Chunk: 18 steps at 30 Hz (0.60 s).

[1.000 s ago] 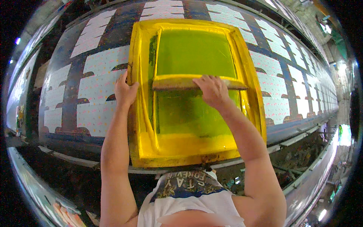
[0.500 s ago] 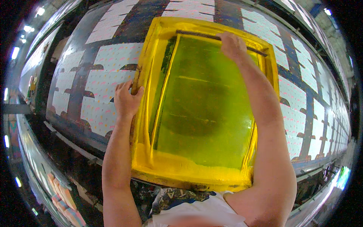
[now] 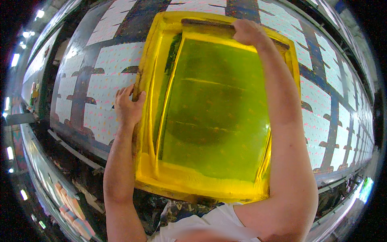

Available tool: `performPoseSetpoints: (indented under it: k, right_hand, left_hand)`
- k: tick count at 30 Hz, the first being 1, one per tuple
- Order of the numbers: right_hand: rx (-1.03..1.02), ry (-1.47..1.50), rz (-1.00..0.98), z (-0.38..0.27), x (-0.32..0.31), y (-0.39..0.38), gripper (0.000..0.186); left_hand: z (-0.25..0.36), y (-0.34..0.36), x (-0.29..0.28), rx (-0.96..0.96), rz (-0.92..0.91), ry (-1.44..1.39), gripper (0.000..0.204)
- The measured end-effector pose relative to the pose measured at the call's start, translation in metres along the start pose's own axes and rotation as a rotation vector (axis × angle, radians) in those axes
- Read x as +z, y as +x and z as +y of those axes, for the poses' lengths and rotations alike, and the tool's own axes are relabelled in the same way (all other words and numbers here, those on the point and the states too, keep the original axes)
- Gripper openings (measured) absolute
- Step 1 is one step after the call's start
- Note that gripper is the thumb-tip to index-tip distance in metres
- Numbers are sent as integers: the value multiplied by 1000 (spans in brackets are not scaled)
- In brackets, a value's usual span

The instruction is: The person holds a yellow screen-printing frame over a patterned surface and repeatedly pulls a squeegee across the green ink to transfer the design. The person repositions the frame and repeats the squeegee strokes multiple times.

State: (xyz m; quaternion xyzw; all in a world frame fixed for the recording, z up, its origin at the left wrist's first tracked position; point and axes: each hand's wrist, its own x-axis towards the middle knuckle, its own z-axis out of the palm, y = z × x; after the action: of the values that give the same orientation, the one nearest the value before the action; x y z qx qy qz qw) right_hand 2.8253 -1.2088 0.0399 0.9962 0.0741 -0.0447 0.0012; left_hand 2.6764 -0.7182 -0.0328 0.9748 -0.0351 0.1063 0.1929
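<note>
A yellow screen-printing frame [image 3: 146, 171] lies on a long table in front of me, with greenish mesh [image 3: 217, 101] inside it. Yellow ink coats its borders and pools along the near side. My right hand [image 3: 252, 32] is closed round a dark, bar-like squeegee [image 3: 205, 23] against the frame's far inner side; part of the bar is behind the hand. At the frame's left edge is my left hand [image 3: 130, 108], its thumb on the rim and its fingers bent round the outer side.
White sheets [image 3: 119, 56] with small pink and orange marks lie in rows on the dark table [image 3: 78, 107] around the frame. A metal rail [image 3: 76, 149] runs along the table's near left side. Stacked coloured blocks [image 3: 72, 213] show at lower left.
The squeegee in my right hand has moved farther from me, up to the frame's far inner side, leaving a yellow ink band behind it. My left hand stays at the frame's left edge.
</note>
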Motion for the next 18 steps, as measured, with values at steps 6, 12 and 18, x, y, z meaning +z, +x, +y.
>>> performPoseSetpoints:
  k: [6, 12, 18]
  right_hand:
    - [-122, 65, -5, -37, 10, -70, 35]
    - [-99, 100, -40, -105, 9, -184, 28]
    - [-14, 163, -131, -183, 1, -290, 28]
  left_hand:
    - [-5, 0, 5, 8, -14, -21, 57]
    - [-7, 4, 7, 41, -19, -2, 59]
    - [3, 4, -2, 27, -52, -51, 59]
